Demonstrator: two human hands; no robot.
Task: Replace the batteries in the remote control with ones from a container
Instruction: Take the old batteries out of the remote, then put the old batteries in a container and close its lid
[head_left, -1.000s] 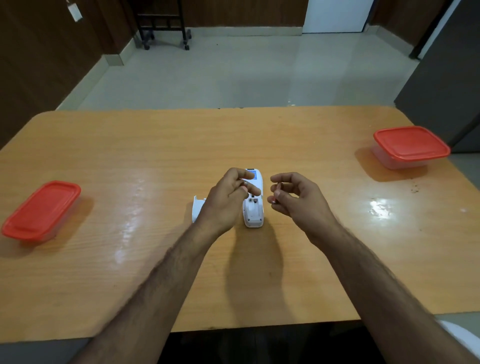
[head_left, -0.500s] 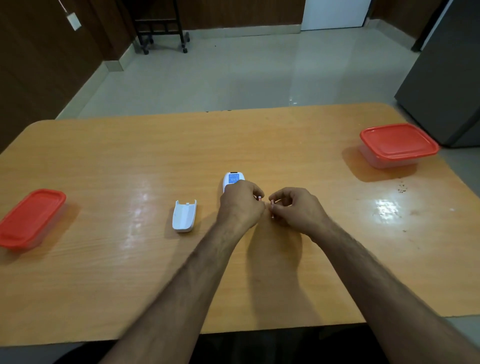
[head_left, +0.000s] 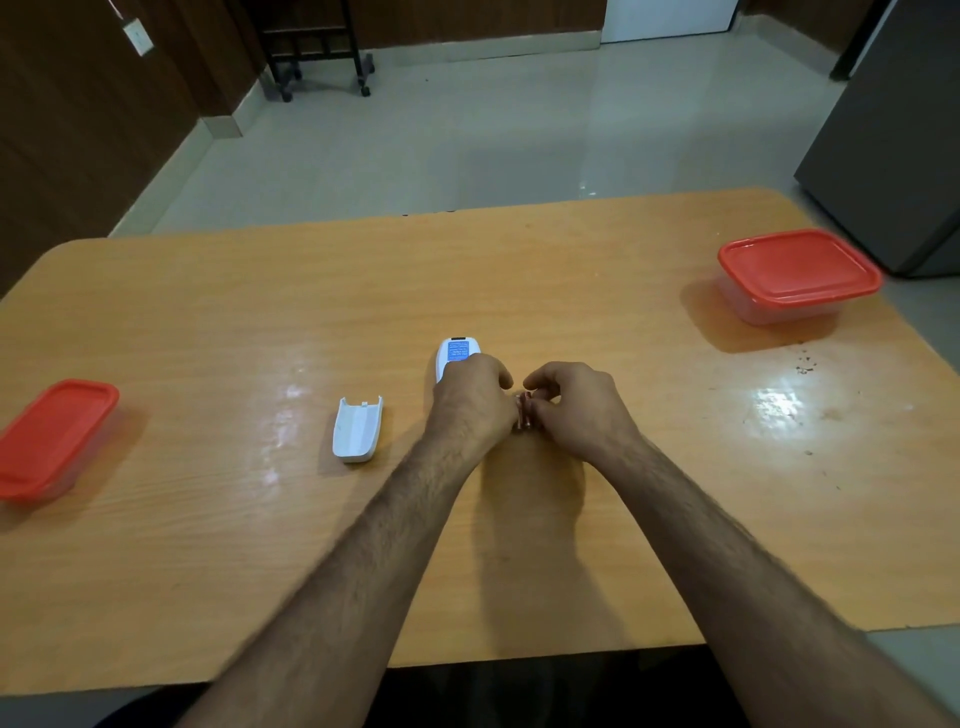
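Mid-tabletop, the remote control (head_left: 457, 354) lies face down, its back open to reach the cells. The left hand (head_left: 470, 402) curls over its near end, pinning it. The right hand (head_left: 576, 410) pinches what look like two small batteries (head_left: 522, 413) just beside it. The battery cover (head_left: 357, 429) lies aside, leftward. Two red-lidded containers sit shut, one at the left edge (head_left: 54, 436), one near the far right corner (head_left: 797, 273).

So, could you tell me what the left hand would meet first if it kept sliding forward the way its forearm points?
Most likely nothing new: the left hand rests on the white remote. Beyond that lies bare table to its far edge, as far as visible.
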